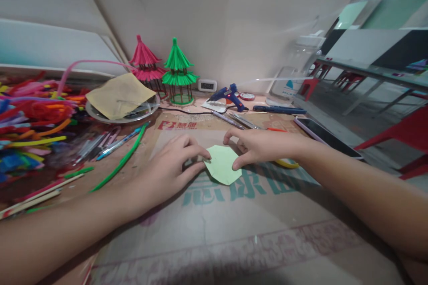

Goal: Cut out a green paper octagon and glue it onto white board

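A pale green, many-sided piece of paper (223,164) lies at the middle of the view over a printed brown sheet (234,240). My left hand (180,160) pinches its left edge between thumb and fingers. On the other side, my right hand (256,144) has its thumb on the paper's right edge, with the index finger curled at the upper edge. Part of a yellow item (287,164) shows beneath my right wrist.
Pink (145,60) and green (180,71) pagoda models stand near the wall. A blue glue gun (230,97), a phone (327,137) and a clear bottle (290,71) are behind and right. Colourful pipe cleaners (33,120) and a plate (117,118) sit left.
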{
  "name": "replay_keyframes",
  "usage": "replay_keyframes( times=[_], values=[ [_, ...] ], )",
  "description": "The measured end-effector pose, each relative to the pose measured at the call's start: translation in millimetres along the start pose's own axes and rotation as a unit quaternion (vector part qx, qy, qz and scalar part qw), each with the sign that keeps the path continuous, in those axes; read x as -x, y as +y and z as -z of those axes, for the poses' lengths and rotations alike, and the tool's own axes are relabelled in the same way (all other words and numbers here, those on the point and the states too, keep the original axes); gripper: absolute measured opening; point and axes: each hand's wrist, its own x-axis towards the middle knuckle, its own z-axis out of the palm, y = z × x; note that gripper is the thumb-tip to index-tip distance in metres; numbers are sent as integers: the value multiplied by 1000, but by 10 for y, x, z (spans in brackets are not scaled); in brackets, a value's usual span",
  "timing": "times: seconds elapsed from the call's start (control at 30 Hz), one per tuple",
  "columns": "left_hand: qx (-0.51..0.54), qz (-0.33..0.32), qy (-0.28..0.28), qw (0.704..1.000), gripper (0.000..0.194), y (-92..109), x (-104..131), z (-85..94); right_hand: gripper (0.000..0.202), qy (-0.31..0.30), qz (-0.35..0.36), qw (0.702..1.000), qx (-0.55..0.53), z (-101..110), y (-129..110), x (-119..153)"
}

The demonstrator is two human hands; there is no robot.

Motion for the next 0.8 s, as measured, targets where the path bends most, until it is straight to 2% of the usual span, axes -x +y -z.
replay_keyframes(
  times=[0.2,0.37,0.47,0.6,0.7,0.8],
  values=[
    [3,-33,8,999,22,52,-9,40,62,37,10,999,-27,-9,-79,17],
    [54,-41,11,998,23,115,-15,106,41,108,40,988,-104,17,-128,1],
    [69,-24,15,997,18,109,-29,111,25,83,50,988,-117,40,-136,2],
    [47,25,51,997,19,78,-41,90,22,56,7,996,-69,38,-146,4],
    [-5,-29,68,997,19,105,-9,82,18,55,-35,997,-34,20,-159,2],
    [-54,-96,16,994,22,178,63,67,17,26,-62,998,-14,12,-194,14]
  ],
)
